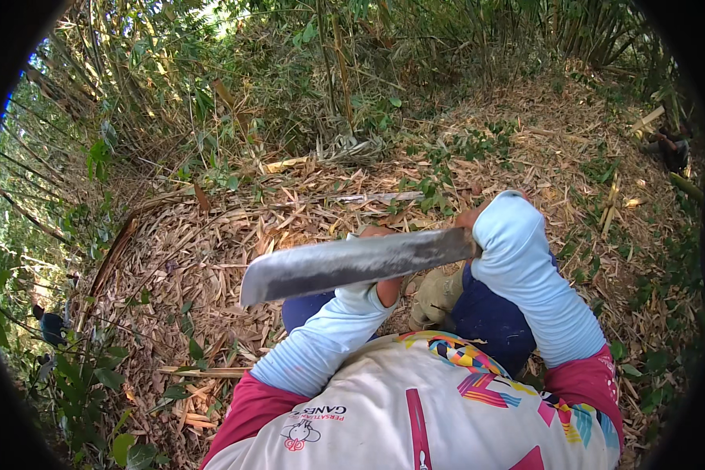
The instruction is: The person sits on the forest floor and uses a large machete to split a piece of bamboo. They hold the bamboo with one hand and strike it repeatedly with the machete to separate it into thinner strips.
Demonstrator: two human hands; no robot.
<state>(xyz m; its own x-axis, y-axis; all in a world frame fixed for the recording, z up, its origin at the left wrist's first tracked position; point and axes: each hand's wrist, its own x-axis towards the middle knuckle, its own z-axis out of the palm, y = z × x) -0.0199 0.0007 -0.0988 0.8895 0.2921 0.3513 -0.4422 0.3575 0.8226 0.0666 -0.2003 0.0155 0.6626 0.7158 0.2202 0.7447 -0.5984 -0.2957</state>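
A machete (352,263) with a broad, worn steel blade lies crosswise in front of my body, its blunt tip toward the left. My right hand (495,213) is closed round its handle, most of which is hidden in the grip. Behind the blade is my left hand (388,290), with a little skin showing above and below the steel. Its fingers are hidden, so what they do cannot be made out. Light blue sleeves cover both forearms and reach over part of the hands. Below the blade, one olive boot (435,298) shows beside my dark blue trousers (489,321).
Dry bamboo leaves (211,274) cover the ground. A split stem (117,254) curves along the left, and a cut piece (204,372) lies nearer. Bamboo clumps (329,63) stand ahead. Dark shapes at the left (52,325) and right (672,150) edges are unclear, possibly people.
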